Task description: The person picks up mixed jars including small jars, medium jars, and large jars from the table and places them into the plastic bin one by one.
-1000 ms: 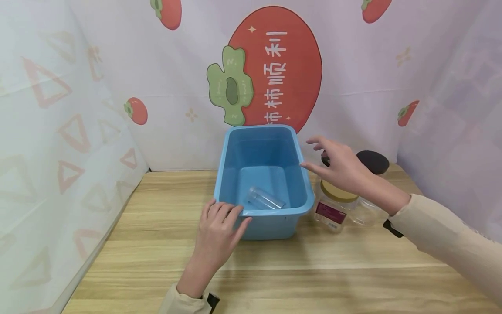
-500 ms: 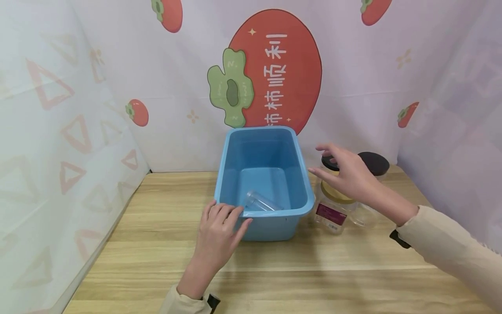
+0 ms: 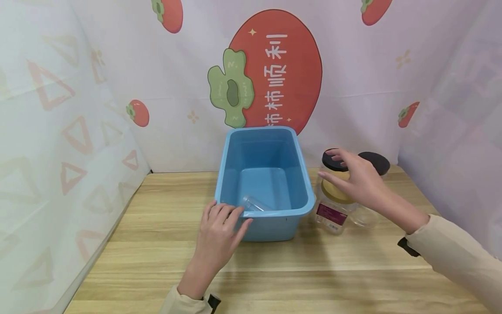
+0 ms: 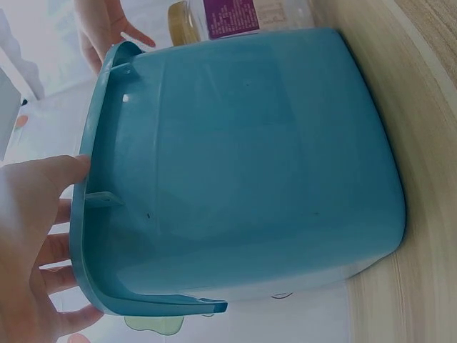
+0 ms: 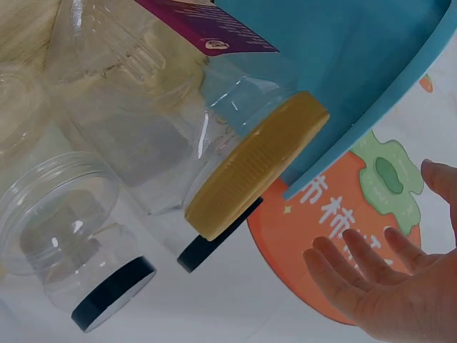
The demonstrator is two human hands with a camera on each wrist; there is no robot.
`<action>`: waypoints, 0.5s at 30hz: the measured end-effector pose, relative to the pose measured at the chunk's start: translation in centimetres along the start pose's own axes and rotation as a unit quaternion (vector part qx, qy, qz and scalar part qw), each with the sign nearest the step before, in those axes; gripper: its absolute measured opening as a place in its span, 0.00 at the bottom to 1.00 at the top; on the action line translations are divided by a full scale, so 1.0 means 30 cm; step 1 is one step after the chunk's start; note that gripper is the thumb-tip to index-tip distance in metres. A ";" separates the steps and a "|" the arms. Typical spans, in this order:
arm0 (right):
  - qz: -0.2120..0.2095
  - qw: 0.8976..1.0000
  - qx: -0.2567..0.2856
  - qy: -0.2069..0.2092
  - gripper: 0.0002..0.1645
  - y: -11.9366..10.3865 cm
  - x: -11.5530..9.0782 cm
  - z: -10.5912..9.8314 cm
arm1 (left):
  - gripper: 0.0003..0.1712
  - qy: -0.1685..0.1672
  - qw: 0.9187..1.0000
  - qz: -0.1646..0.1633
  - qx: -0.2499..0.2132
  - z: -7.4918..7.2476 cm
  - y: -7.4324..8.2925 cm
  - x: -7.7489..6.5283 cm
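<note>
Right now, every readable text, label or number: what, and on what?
"柿顺利", running upward on the large printed persimmon; the character below is partly hidden by the blue tub.
Purple label on the gold-lidded jar: too small and blurred to read.

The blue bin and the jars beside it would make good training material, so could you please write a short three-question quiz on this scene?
1. What lies inside the blue bin?
2. True or false: the right hand grips the bin.
3. Which colour is the lid of the purple-labelled jar: a) black, b) gold, c) blue?

Key:
1. A clear tube-like container.
2. False; the left hand grips it, and the right hand holds nothing.
3. b) gold.
</note>
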State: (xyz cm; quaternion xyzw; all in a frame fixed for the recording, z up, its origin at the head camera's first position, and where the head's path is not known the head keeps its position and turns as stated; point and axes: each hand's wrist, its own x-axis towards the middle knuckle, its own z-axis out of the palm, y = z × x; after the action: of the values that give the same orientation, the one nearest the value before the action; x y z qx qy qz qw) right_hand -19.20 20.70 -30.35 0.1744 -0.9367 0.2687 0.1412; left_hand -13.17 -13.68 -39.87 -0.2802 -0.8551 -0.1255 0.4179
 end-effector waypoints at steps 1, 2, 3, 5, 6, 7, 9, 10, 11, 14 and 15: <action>0.000 1.000 -0.001 0.003 0.37 0.004 -0.003 0.000 | 0.17 -0.001 1.000 0.000 0.000 0.000 0.000 0.000; -0.001 1.000 -0.002 0.006 0.37 0.009 -0.005 0.001 | 0.18 0.000 1.000 -0.001 -0.001 0.000 -0.001 -0.001; -0.001 1.000 -0.001 0.009 0.37 0.012 -0.007 0.002 | 0.19 0.000 1.000 -0.001 -0.001 0.000 -0.001 -0.001; -0.004 1.000 0.000 0.015 0.37 0.020 -0.013 0.002 | 0.21 0.001 1.000 -0.001 -0.001 -0.001 -0.001 0.000; -0.006 1.000 0.000 0.017 0.37 0.024 -0.016 0.003 | 0.23 0.003 1.000 0.000 -0.001 -0.001 -0.001 0.000; -0.008 1.000 0.000 0.019 0.37 0.028 -0.018 0.003 | 0.25 0.004 1.000 0.000 -0.001 -0.001 -0.001 0.000; -0.011 1.000 0.001 0.022 0.37 0.035 -0.024 0.004 | 0.29 0.006 1.000 0.001 0.002 0.000 0.000 0.001; -0.013 1.000 0.000 0.024 0.37 0.039 -0.027 0.005 | 0.30 0.007 1.000 0.002 0.003 0.000 0.000 0.001; -0.013 1.000 -0.001 0.025 0.37 0.043 -0.029 0.005 | 0.31 0.008 1.000 0.002 0.003 0.001 0.001 0.002; -0.014 0.999 -0.004 0.030 0.37 0.054 -0.037 0.007 | 0.33 0.009 1.000 0.002 0.004 0.000 0.002 0.003; -0.015 0.999 -0.006 0.032 0.37 0.058 -0.039 0.007 | 0.33 0.009 1.000 0.002 0.003 -0.001 0.002 0.003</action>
State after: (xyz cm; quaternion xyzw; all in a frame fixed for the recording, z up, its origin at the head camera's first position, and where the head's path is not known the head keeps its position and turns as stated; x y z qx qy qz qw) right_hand -18.87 22.27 -31.74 0.1786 -0.9306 0.2666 0.1763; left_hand -13.17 -13.60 -39.78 -0.2793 -0.8512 -0.1249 0.4264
